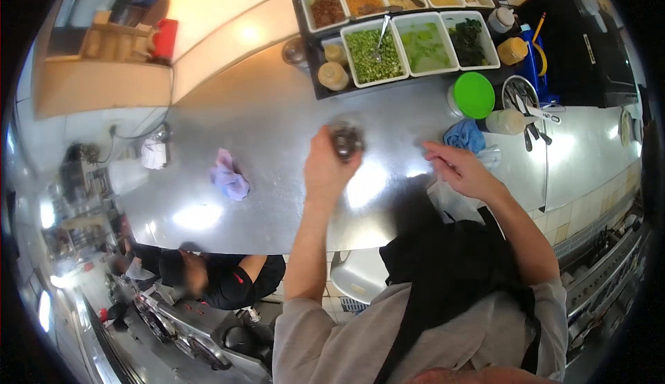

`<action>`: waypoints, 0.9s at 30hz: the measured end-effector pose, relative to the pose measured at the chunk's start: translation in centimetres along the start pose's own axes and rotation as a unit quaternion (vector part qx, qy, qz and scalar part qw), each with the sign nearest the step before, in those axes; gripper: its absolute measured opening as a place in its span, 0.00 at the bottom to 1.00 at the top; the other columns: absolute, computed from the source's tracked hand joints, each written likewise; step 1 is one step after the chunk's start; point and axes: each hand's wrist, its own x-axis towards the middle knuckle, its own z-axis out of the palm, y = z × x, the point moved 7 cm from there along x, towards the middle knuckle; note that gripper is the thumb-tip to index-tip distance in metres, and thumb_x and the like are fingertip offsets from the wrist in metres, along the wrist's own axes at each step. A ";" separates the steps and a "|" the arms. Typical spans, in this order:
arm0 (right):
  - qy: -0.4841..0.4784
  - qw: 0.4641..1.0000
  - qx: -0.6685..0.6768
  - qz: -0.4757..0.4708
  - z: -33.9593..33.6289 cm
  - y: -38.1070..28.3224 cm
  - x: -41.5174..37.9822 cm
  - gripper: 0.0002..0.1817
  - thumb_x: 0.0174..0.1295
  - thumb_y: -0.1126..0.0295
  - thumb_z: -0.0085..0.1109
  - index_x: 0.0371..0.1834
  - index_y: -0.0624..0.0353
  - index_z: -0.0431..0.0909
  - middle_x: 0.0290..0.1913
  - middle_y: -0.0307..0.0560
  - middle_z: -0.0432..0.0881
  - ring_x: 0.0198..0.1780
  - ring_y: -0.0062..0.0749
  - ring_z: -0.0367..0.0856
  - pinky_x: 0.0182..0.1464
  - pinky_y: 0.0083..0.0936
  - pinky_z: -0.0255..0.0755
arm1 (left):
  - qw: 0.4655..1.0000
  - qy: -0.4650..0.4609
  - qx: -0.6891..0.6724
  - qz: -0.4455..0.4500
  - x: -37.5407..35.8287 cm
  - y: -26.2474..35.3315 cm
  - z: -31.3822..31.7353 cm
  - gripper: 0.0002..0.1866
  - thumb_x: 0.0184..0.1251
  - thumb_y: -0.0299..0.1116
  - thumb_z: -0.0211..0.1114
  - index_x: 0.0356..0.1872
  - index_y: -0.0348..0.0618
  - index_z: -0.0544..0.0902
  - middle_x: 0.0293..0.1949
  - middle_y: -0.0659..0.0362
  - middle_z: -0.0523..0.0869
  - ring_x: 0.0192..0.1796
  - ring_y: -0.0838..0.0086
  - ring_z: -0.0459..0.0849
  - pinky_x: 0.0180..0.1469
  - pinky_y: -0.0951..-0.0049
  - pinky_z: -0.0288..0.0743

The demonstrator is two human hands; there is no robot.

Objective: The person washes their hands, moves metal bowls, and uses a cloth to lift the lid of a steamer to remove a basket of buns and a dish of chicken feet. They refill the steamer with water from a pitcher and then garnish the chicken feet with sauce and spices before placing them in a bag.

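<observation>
My left hand (329,166) is wrapped round a small clear jar (347,141) with something dark in it, over the steel counter (277,117). The jar is slightly blurred, so I cannot make out its contents. My right hand (463,169) is to the right of it with nothing visible in it. Its index finger points left and the other fingers are loosely bent. Just behind the right hand lies a crumpled blue cloth (464,136). A tub with a green lid (474,95) and a squeeze bottle (507,121) stand farther back.
White bins of chopped greens (375,55) and other toppings line the back. A metal container of utensils (519,93) is at the right. A purple cloth (229,176) lies on the left. Another person (228,277) in black is beyond the counter's lower left edge.
</observation>
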 end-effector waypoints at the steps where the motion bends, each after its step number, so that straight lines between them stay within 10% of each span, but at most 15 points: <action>1: 0.017 0.999 0.027 0.042 -1.2 -0.2 -0.9 0.20 0.70 0.75 0.55 0.65 0.61 0.75 0.50 0.52 0.86 0.47 0.38 0.86 0.50 0.30 0.78 | 0.999 0.047 -0.005 -0.005 0.7 -3.2 0.0 0.41 0.50 0.45 0.79 0.64 0.36 0.72 0.53 0.42 0.83 0.55 0.50 0.84 0.58 0.57 0.79; 5: 0.103 0.993 -0.014 0.050 -4.2 0.4 -5.1 0.19 0.69 0.76 0.56 0.63 0.62 0.77 0.50 0.52 0.86 0.47 0.40 0.86 0.51 0.31 0.78 | 0.984 0.101 0.089 -0.120 5.4 -6.0 -5.1 0.40 0.48 0.48 0.81 0.61 0.39 0.76 0.53 0.47 0.85 0.54 0.53 0.85 0.57 0.58 0.78; 9: 0.178 0.976 -0.094 0.082 -7.3 0.1 -12.6 0.17 0.68 0.77 0.58 0.60 0.63 0.78 0.47 0.52 0.85 0.49 0.41 0.85 0.52 0.30 0.78 | 0.996 0.058 -0.059 0.015 9.1 -6.5 -6.5 0.42 0.51 0.51 0.81 0.63 0.35 0.76 0.54 0.44 0.85 0.53 0.55 0.85 0.52 0.61 0.80; 13: 0.261 0.952 -0.068 0.144 -8.6 2.4 -18.6 0.17 0.69 0.75 0.60 0.60 0.63 0.78 0.47 0.51 0.85 0.49 0.37 0.85 0.52 0.29 0.79 | 0.965 0.250 0.082 0.023 3.9 -2.7 -8.8 0.38 0.59 0.42 0.79 0.67 0.35 0.74 0.54 0.48 0.86 0.49 0.63 0.86 0.47 0.68 0.81; 20: 0.305 0.917 0.024 0.258 -4.7 6.1 -26.4 0.21 0.72 0.72 0.60 0.67 0.60 0.74 0.50 0.46 0.85 0.53 0.28 0.83 0.51 0.24 0.78 | 0.956 -0.146 -0.243 0.076 -8.9 10.8 10.5 0.41 0.60 0.43 0.78 0.71 0.35 0.70 0.58 0.46 0.83 0.54 0.62 0.84 0.55 0.70 0.79; 26: 0.337 0.901 0.053 0.270 -4.6 3.4 -31.3 0.23 0.72 0.66 0.60 0.68 0.61 0.72 0.52 0.51 0.84 0.51 0.33 0.84 0.48 0.29 0.81 | 0.897 -0.246 -0.358 0.085 -11.4 17.3 15.0 0.12 0.72 0.33 0.66 0.50 0.38 0.79 0.43 0.61 0.85 0.44 0.80 0.81 0.45 0.76 0.77; 27: 0.377 0.880 0.104 0.269 -4.9 4.1 -32.9 0.24 0.73 0.65 0.59 0.69 0.62 0.71 0.53 0.49 0.83 0.53 0.31 0.82 0.51 0.27 0.79 | 0.820 -0.290 -0.493 -0.008 -11.2 18.0 14.7 0.09 0.74 0.31 0.64 0.49 0.39 0.79 0.42 0.62 0.83 0.46 0.79 0.80 0.48 0.76 0.75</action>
